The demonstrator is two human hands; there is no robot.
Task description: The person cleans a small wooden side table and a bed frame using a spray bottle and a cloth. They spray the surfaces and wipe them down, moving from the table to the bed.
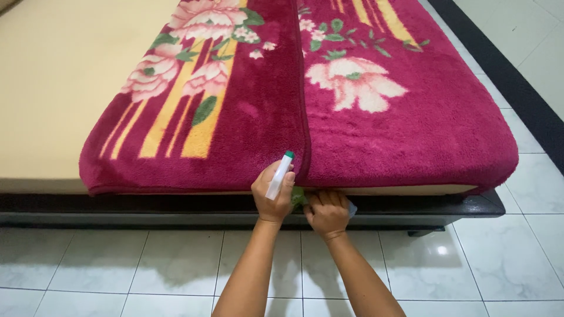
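My left hand [272,196] is closed around a slim white tube with a green cap [279,174], held upright against the front edge of a mattress. My right hand [326,212] sits right beside it, fingers curled on something green [298,198] and a bit of pale blue material at the mattress edge; what it is stays hidden. A thick crimson blanket with pink flowers and yellow stripes [364,129] lies folded over the cream mattress [53,88], its two halves meeting in a seam just above my hands.
The mattress rests on a low dark bed frame [147,206]. White glossy floor tiles [147,264] stretch below and to the right. A dark tile band [517,82] runs along the floor at the far right.
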